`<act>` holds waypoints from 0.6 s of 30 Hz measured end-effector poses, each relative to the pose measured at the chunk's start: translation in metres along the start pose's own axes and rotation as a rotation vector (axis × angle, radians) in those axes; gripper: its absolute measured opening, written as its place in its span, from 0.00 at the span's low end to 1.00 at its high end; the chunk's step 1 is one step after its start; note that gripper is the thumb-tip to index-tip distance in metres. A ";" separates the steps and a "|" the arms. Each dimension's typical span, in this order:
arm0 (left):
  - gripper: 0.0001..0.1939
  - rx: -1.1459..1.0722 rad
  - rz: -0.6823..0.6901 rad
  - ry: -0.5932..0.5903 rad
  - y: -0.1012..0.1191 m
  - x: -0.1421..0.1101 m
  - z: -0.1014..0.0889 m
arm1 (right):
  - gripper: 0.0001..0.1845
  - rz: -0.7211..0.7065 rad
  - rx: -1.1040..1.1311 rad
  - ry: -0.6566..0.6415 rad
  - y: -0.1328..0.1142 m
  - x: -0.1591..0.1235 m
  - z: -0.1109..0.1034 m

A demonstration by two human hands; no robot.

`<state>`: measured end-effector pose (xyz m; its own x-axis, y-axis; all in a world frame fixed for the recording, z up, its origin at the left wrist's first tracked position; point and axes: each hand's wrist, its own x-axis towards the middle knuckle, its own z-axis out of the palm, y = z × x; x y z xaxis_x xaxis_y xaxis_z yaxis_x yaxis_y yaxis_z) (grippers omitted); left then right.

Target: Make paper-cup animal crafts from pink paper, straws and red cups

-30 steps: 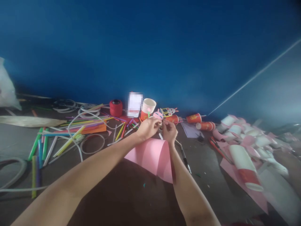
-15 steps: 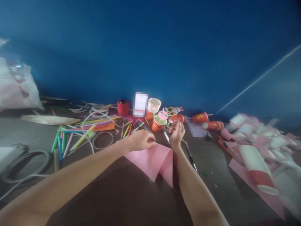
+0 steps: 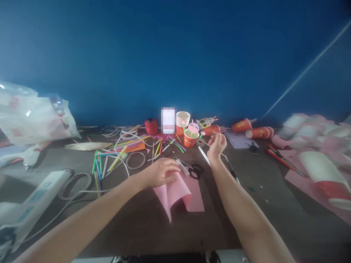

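Though it curls, the pink paper (image 3: 177, 189) points one corner nearward.

A dark, flat tabletop (image 3: 192, 233) carries curled pink paper (image 3: 178, 191) near the middle. Slim multicoloured strips (image 3: 117, 159) and a white rectangular power strip (image 3: 38, 199) lie left. Red paper cups (image 3: 260, 132) lie sideways far right.

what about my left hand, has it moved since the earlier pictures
Yes. Judged against the cup stack, the left hand has moved to the left and back toward you, and is now at the pink paper.
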<state>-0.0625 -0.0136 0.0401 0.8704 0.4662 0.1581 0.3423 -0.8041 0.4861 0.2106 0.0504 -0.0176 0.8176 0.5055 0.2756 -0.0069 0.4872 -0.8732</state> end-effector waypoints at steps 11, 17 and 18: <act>0.18 0.182 -0.202 -0.186 0.011 -0.060 0.005 | 0.18 -0.136 0.021 -0.041 -0.029 -0.001 0.005; 0.32 0.268 -0.258 -0.233 0.005 -0.080 0.020 | 0.21 -0.257 -0.055 -0.187 -0.056 -0.015 0.009; 0.35 0.284 -0.253 -0.238 0.005 -0.082 0.025 | 0.21 -0.270 -0.073 -0.219 -0.063 -0.017 0.009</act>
<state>-0.1231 -0.0650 0.0087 0.7924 0.5903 -0.1539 0.6098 -0.7603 0.2236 0.1913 0.0176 0.0363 0.6413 0.5104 0.5730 0.2401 0.5758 -0.7816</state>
